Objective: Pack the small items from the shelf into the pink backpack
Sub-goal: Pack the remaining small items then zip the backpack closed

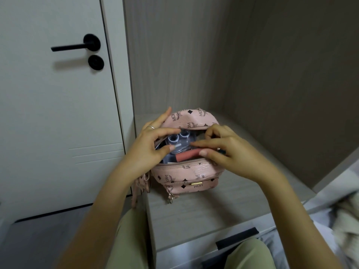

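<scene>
Pinching a coral-pink cylindrical tube (186, 155) between thumb and forefinger, the right hand (223, 152) lays it across the mouth of the small pink monogram-print leather backpack (186, 175). Its other fingers curl near the far rim of the opening, and I cannot tell whether they grip it. The left hand (151, 146) grips the top flap, fingers curled over its edge, with the thumb lying over a clear plastic case with two round wells (179, 139) inside the bag. The backpack stands at the left edge of the pale wood-grain shelf board (194, 210), straps hanging over that edge. Because the tube lies crosswise on a crowded opening, releasing it like this could leave it riding on the case, fouling the zip or rolling out onto the board. A tug on the flap might tip the bag toward the edge.
</scene>
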